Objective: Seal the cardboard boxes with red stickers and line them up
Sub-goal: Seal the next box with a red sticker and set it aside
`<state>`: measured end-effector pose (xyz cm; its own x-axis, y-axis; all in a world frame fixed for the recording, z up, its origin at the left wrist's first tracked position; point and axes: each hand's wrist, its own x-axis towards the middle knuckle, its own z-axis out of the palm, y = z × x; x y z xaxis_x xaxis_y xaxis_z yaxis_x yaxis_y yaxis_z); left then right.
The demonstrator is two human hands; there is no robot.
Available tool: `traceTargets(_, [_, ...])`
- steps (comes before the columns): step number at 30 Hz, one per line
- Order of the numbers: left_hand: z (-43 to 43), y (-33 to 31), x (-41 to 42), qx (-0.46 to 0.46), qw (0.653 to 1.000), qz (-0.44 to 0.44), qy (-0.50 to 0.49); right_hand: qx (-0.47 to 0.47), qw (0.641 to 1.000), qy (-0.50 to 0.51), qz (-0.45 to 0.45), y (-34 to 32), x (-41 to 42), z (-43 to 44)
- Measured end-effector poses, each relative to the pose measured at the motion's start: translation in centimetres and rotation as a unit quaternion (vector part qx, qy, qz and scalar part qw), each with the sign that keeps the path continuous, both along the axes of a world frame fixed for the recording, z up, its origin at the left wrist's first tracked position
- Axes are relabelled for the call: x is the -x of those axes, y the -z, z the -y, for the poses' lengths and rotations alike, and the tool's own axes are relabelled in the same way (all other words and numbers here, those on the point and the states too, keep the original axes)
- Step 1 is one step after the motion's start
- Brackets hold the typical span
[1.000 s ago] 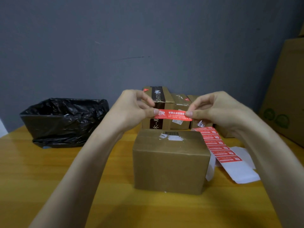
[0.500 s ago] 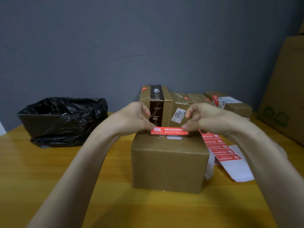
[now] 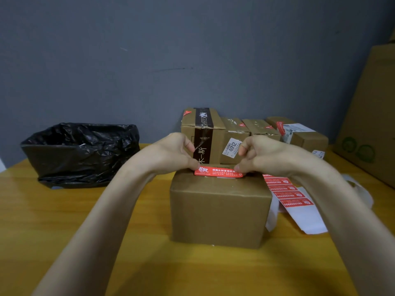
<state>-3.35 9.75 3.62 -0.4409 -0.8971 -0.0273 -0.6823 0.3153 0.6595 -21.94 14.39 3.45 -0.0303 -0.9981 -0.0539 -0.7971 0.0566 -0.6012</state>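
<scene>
Red sticker (image 3: 218,172) with white printed characters, stretched flat between two bare hands over the far top edge of a plain cardboard box (image 3: 220,210). On its left end the left hand (image 3: 168,153) pinches, fingers (image 3: 192,165) curled and clamped on it; on its right end the right hand (image 3: 267,155) does the same, fingers (image 3: 239,167) closed on the sticker. Whether the sticker touches the box top or sits just above it cannot be told. Below the fingers the box stands on a yellow wooden surface (image 3: 64,231). Just right of the right fingers, a white backing strip (image 3: 288,192) carrying more red stickers trails down beside the box. Beyond the fingers stands a row of taped boxes (image 3: 235,135), the leftmost tallest. Well left of the left fingers sits a black-bagged bin (image 3: 81,152). Far right of the fingers stands a large carton (image 3: 369,124)
</scene>
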Motion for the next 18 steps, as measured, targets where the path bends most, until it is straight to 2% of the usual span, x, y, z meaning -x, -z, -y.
traceTargets(18, [-0.05,0.29,0.24,0.037,0.999,0.026,0.011,0.022,0.999,0.025,-0.015,0.41,-0.45,0.17])
